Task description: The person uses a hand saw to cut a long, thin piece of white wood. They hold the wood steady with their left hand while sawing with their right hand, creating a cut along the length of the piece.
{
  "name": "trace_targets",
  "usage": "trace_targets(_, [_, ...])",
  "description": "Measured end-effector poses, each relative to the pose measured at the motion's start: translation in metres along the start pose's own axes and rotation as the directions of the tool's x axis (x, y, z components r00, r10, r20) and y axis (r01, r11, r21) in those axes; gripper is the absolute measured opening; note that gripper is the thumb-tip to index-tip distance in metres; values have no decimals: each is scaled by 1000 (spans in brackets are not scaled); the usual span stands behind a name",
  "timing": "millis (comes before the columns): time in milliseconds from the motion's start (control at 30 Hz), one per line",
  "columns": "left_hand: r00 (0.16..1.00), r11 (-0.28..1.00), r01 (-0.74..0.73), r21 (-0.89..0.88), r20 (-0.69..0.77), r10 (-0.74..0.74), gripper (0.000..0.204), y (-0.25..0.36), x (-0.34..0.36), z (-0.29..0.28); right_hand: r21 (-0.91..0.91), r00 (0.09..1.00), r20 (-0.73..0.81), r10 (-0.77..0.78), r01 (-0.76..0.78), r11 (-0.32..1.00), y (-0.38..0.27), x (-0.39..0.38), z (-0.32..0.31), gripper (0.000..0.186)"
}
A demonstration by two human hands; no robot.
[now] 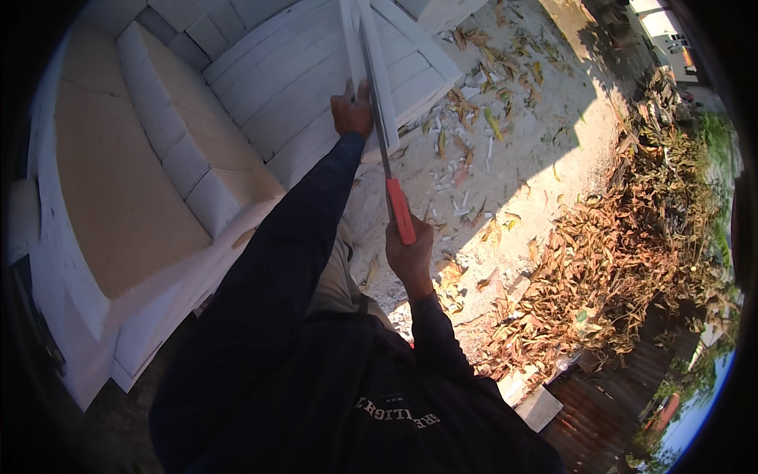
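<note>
My right hand (410,251) is closed round the red handle (400,212) of a handsaw. Its long, thin blade (369,83) points away from me, against a narrow white strip (384,75). Farther off, my left hand (353,112) grips the white material just left of the blade, with thumb and finger showing and the other fingers partly hidden. Under the strip lies a stack of white slabs (292,99) with straight seams. The blade's far end runs out at the top of the view, and I cannot tell how deep it sits.
Large white blocks with tan upper faces (126,158) stand close on my left. White offcuts and dry leaves (466,134) litter the pale ground to the right. Beyond are a thick heap of brown leaves (608,261) and rusty corrugated sheeting (612,395).
</note>
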State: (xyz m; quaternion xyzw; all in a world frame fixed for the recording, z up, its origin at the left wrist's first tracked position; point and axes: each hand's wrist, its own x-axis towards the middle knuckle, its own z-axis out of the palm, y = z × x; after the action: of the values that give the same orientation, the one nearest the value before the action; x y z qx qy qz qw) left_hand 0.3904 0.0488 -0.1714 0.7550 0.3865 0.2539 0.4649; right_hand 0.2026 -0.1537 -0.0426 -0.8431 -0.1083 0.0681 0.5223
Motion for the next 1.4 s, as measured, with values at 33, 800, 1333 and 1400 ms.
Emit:
trace_targets(33, [1000, 1000, 0, -8, -20, -1, 65, -2, 1, 2, -1, 1000, -2, 6, -6, 1000, -1, -3, -1, 14])
trace_targets(800, [996, 998, 48, -30, 70, -46, 63, 1, -2, 0, 16, 1000, -9, -24, 25, 1000, -10, 36, 7, 11])
trace_targets(1333, [1000, 999, -15, -51, -10, 14, 54, -15, 6, 12, 63, 992, -66, -109, 113, 992, 5, 38, 14, 8])
trace_targets(1400, [999, 999, -39, -24, 23, 40, 54, -9, 1, 14, -3, 999, 8, -48, 48, 999, -3, 69, 15, 21])
